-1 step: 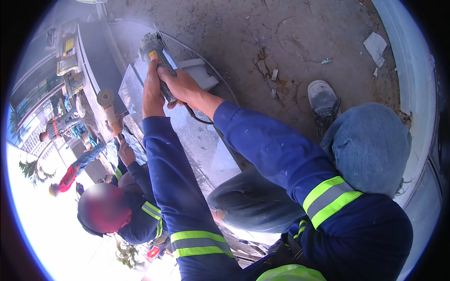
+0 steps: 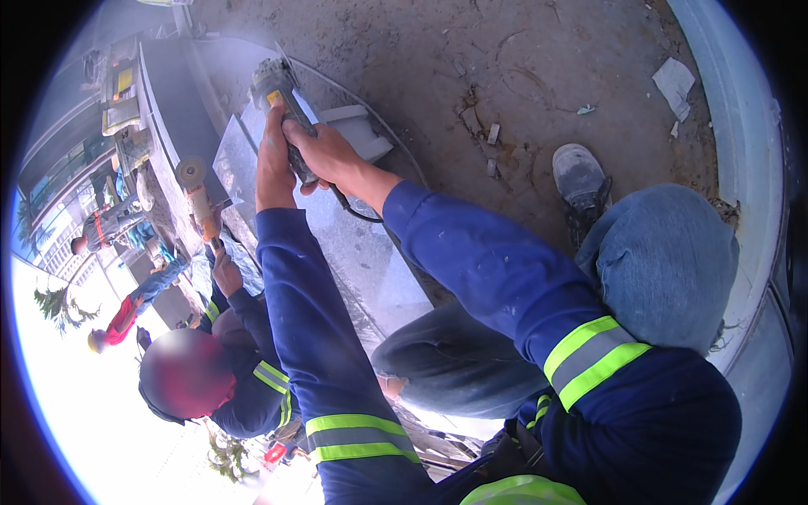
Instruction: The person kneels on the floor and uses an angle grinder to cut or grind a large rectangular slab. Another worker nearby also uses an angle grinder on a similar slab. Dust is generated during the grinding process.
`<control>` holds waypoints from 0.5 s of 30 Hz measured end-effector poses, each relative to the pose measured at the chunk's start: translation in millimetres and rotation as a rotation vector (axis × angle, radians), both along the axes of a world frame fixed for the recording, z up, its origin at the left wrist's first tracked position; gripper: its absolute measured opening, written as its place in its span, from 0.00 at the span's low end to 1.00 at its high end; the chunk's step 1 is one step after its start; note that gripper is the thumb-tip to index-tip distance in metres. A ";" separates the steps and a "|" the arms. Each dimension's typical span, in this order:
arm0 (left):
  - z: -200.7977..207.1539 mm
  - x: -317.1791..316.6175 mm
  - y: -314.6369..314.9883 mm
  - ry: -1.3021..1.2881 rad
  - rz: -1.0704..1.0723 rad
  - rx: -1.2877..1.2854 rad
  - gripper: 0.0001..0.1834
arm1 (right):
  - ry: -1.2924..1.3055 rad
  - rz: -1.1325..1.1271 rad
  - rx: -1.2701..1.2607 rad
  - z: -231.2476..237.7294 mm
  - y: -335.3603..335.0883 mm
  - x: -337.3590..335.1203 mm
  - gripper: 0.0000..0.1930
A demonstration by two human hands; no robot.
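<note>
Still no real change vs. prev frame: L hand point(image 2: 273, 164) and R hand point(image 2: 326, 154) both wrapped round the grinder point(image 2: 271, 80), near far end of pale slab point(image 2: 358, 252); other disc tool point(image 2: 199, 200) off left, approx. same spot.

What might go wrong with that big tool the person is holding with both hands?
The left hand and right hand are bare on the grinder, so a slip or flying bits might hurt them. Its black cord loops over the pale slab and might get snagged. A co-worker holds another grinder close by, so either person might get bumped or hit by bits.
</note>
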State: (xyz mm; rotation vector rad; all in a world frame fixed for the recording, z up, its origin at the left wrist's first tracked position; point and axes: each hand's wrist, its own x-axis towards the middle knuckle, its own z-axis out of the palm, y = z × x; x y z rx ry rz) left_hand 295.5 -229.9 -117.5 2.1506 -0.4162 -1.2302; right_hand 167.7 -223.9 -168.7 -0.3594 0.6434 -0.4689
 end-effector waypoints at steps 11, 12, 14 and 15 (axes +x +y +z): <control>3.6 -9.6 8.9 0.033 0.006 -0.018 0.39 | 0.033 -0.010 -0.002 4.8 9.9 -5.9 0.35; 4.6 -10.7 9.7 0.033 0.016 -0.011 0.39 | 0.035 -0.013 -0.003 5.4 10.9 -6.8 0.35; 4.0 -13.3 11.2 -0.002 0.022 -0.034 0.39 | 0.040 -0.008 -0.005 6.2 11.9 -8.4 0.35; 4.0 -13.8 12.0 -0.021 0.030 -0.040 0.39 | 0.043 0.000 -0.006 6.2 12.7 -10.0 0.35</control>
